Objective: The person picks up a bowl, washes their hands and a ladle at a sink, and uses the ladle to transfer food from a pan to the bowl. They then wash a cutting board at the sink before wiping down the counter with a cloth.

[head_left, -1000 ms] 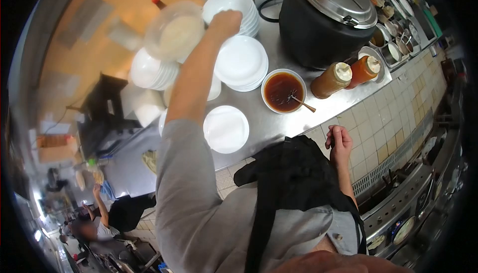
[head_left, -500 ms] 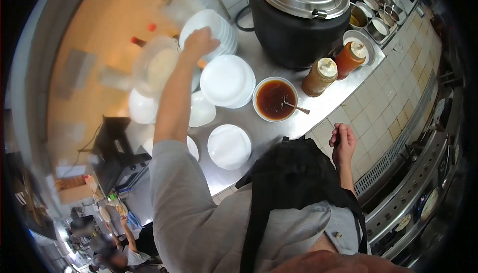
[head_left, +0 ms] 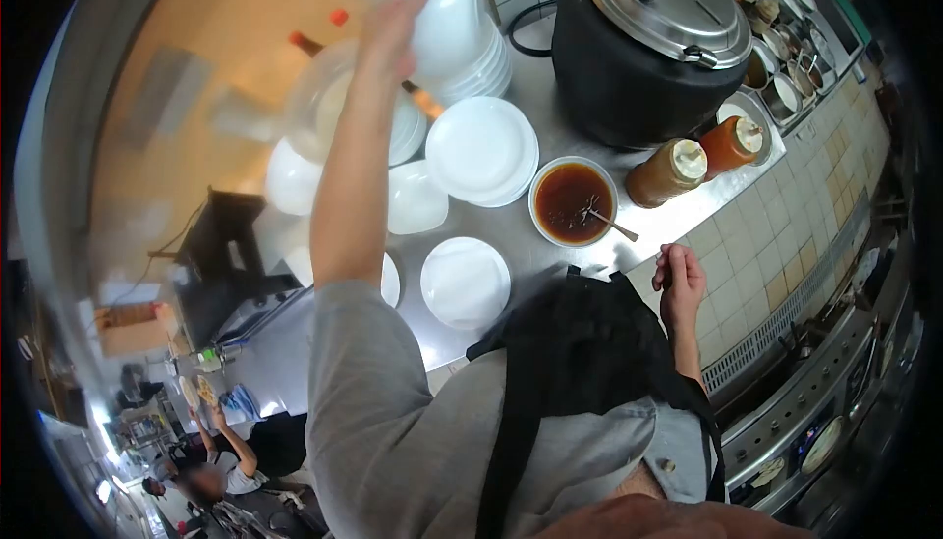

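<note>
My left hand [head_left: 393,33], slightly blurred, reaches out to the back of the counter and grips a white bowl [head_left: 447,8] by its edge, with the thumb on it. That bowl is tilted above a stack of white bowls [head_left: 481,72]. Closer in stands a pile of white plates [head_left: 478,149], with a square white dish [head_left: 417,200] beside it. A single white plate [head_left: 466,282] lies near the counter's front edge. My right hand [head_left: 681,279] hangs by my side beyond the counter edge, fingers curled in with nothing visible in them.
A bowl of brown sauce [head_left: 570,200] with a spoon stands right of the plates. Beyond it are two squeeze bottles [head_left: 668,173] [head_left: 732,146] and a black soup kettle [head_left: 638,77] with a steel lid [head_left: 668,3]. Another person [head_left: 231,455] works at the far lower left.
My left hand has gone from resting on top of the bowl stack to holding a bowl tilted up over it. My view has shifted a little; my right hand stays curled.
</note>
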Motion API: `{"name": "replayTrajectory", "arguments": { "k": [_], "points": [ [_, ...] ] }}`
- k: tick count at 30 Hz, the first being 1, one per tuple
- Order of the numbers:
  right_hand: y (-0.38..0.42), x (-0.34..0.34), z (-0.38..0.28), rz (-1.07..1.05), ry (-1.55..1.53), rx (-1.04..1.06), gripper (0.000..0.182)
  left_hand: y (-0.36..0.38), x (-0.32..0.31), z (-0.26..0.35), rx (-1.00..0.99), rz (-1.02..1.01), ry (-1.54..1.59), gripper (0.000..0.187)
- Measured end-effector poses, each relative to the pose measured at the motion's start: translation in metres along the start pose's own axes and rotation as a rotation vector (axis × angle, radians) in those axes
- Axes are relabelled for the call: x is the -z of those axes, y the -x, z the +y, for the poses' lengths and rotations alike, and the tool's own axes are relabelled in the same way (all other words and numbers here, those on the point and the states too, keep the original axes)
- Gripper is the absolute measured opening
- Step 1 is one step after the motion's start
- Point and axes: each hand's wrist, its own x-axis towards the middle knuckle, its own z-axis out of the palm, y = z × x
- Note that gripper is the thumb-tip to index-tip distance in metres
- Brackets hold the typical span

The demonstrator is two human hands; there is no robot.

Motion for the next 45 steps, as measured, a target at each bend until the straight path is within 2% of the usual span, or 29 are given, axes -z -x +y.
{"name": "replayTrajectory", "arguments": {
  "k": [2,5,7,11,13,14,15,16,17,18,19,21,23,25,27,29,30,31,33,35,37,39,40,42,45],
  "points": [
    [-0.001,0.000,-0.004,-0.028,0.004,0.017,0.026,0.062,-0.021,0.029,-0.190,-0.179,0.230,0.037],
    [0.003,0.004,-0.007,-0.071,0.041,0.017,0.026,0.138,-0.014,0.037,-0.179,-0.116,0.204,0.041],
    [0.008,0.003,-0.012,-0.138,0.090,0.015,0.027,0.205,-0.013,0.037,-0.159,-0.176,0.187,0.030],
    [0.005,-0.007,-0.017,-0.259,0.170,-0.014,0.027,0.326,0.022,0.021,-0.101,-0.242,-0.463,0.030],
    [0.001,-0.022,-0.023,-0.368,0.211,-0.023,0.027,0.368,0.027,-0.007,-0.049,-0.173,-0.447,0.029],
    [0.002,-0.038,-0.030,-0.408,0.236,-0.020,0.027,0.380,0.031,-0.022,-0.042,-0.171,-0.441,0.029],
    [0.002,-0.054,-0.035,-0.410,0.245,-0.026,0.027,0.392,0.035,-0.039,-0.099,-0.161,-0.584,0.027],
    [0.003,-0.070,-0.037,-0.484,0.285,-0.031,0.027,0.402,0.040,-0.056,-0.156,-0.149,-0.728,0.025],
    [0.005,-0.087,-0.039,-0.562,0.325,-0.035,0.027,0.409,0.044,-0.075,-0.148,-0.140,-0.722,0.025],
    [0.008,-0.106,-0.039,-0.571,0.331,-0.041,0.027,0.414,0.049,-0.095,-0.156,-0.143,-0.901,0.023],
    [0.012,-0.125,-0.038,-0.681,0.357,-0.046,0.027,0.419,0.053,-0.113,-0.163,-0.145,-1.081,0.022],
    [0.024,-0.167,-0.039,-0.873,0.424,-0.064,0.025,0.424,0.058,-0.145,-0.168,-0.140,-1.088,0.020],
    [0.038,-0.201,-0.024,-0.996,0.515,0.002,0.027,0.426,0.062,-0.172,-0.183,-0.140,-1.089,0.018],
    [0.052,-0.233,-0.008,-1.074,0.572,0.021,0.028,0.426,0.067,-0.193,-0.119,-0.266,-1.206,0.018],
    [0.059,-0.250,0.014,-1.149,0.630,0.040,0.029,0.425,0.071,-0.205,-0.123,-0.285,-1.213,0.017],
    [0.063,-0.259,0.038,-1.185,0.838,0.522,0.031,0.424,0.074,-0.212,-0.117,-0.328,-1.226,0.016],
    [0.069,-0.261,0.036,-1.214,0.898,0.456,0.037,0.424,0.077,-0.219,-0.122,-0.328,-1.215,0.016],
    [0.070,-0.260,0.038,-1.210,0.909,0.454,0.037,0.425,0.080,-0.226,-0.172,-0.297,-1.206,0.015],
    [0.067,-0.252,0.042,-1.169,0.943,0.653,0.041,0.425,0.083,-0.235,-0.225,-0.274,-1.190,0.014],
    [0.070,-0.238,0.030,-1.104,0.939,0.652,0.036,0.426,0.084,-0.238,-0.263,-0.225,-1.155,0.015],
    [0.064,-0.212,0.021,-0.993,0.846,0.453,0.026,0.424,0.086,-0.240,-0.251,-0.246,-1.144,0.016],
    [0.062,-0.175,0.020,-0.816,0.834,0.475,0.020,0.423,0.086,-0.239,-0.236,-0.269,-1.135,0.017],
    [0.062,-0.153,0.023,-0.808,0.834,0.469,0.020,0.422,0.086,-0.236,-0.220,-0.277,-1.106,0.018],
    [0.064,-0.110,0.035,-0.551,0.697,0.200,0.021,0.419,0.088,-0.232,-0.202,-0.289,-1.085,0.018],
    [0.075,-0.060,0.041,-0.416,0.670,0.086,0.022,0.418,0.088,-0.220,-0.174,-0.349,-1.103,0.019]
  ]
}}
